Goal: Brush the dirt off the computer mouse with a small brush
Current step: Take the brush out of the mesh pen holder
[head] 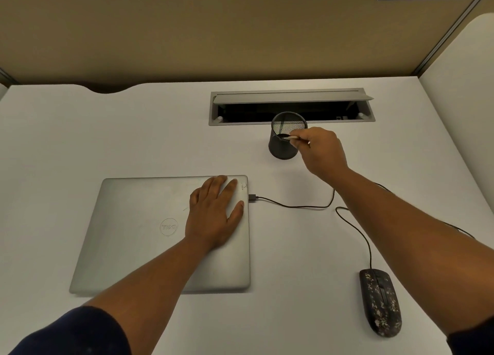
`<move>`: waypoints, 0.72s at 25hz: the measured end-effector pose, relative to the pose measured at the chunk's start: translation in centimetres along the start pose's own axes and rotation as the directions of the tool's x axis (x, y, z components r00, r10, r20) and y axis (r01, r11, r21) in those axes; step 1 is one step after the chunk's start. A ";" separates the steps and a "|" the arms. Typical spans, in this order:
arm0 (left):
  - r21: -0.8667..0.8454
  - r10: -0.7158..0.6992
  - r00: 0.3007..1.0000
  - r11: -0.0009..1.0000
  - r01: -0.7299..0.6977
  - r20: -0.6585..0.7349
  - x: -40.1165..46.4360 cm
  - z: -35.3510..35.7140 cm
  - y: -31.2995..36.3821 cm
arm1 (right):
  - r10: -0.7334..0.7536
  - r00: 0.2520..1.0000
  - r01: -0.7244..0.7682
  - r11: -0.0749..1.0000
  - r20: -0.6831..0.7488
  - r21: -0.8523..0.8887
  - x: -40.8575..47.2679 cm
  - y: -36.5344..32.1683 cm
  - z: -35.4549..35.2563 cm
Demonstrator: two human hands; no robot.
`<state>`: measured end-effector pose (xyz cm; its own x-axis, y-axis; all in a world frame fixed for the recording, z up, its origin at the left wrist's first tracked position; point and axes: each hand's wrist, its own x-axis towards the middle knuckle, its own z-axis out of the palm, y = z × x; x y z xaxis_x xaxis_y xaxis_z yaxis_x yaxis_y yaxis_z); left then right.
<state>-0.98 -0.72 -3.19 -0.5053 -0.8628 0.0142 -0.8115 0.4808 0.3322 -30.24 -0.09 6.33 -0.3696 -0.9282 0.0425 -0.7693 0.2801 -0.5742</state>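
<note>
Black mesh cup (286,140) far centre on white desk (133,130) | right hand (322,151) pinching pale brush handle (292,138) at cup rim | left hand (213,213) spread flat on closed silver laptop (149,234), left | speckled, dirty black mouse (379,301) near right, well apart from brush, cable (294,206) plugged into laptop's right edge

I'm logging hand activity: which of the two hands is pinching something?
The right hand, pinching a pale slim brush handle at the black mesh cup; the left hand rests flat on the closed silver laptop.
</note>
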 end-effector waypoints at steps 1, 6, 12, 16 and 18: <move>0.000 0.000 1.000 1.000 0.000 -0.002 0.0 0.0 0.0 | -0.013 1.000 0.013 1.000 -0.014 -0.008 0.0 0.1 -0.2; 0.007 -0.001 1.000 1.000 0.001 0.015 0.0 -0.2 0.2 | -0.079 0.987 0.093 0.991 -0.139 0.098 -1.1 0.2 -1.5; 0.008 0.009 1.000 1.000 -0.009 0.015 -0.2 -0.5 0.4 | 0.153 0.954 0.021 0.823 -0.257 0.568 -5.0 -0.6 -4.5; 0.011 0.006 1.000 1.000 -0.006 0.012 -0.3 -0.9 0.7 | 0.360 0.913 -0.074 0.612 -0.193 0.788 -8.8 -1.2 -6.8; 0.016 -0.007 1.000 1.000 0.006 0.029 -0.3 -0.7 0.7 | 0.414 0.899 -0.099 0.507 -0.141 0.856 -11.0 -0.9 -7.8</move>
<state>-1.20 -0.23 -2.28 -0.5081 -0.8612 -0.0156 -0.8194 0.4777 0.3169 -29.50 11.78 12.74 -0.7244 -0.6843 -0.0839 0.0929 0.0238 -0.9954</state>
